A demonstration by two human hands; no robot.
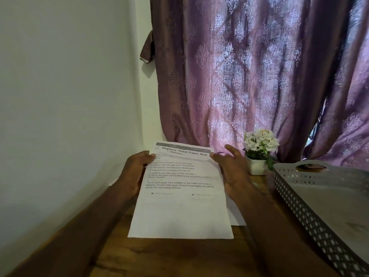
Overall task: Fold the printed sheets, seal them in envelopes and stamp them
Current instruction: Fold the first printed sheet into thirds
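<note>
Matt printed paper sheet point(180, 196); grained, satin-finished wood bench point(179, 256); perforated grey plastic basket point(311, 212); woven damask cloth curtain point(249, 66).

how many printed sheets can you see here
1 for certain: the printed sheet, held by the left hand and right hand above the wooden table. White paper showing beneath its right edge may be more sheets, print hidden.
</note>
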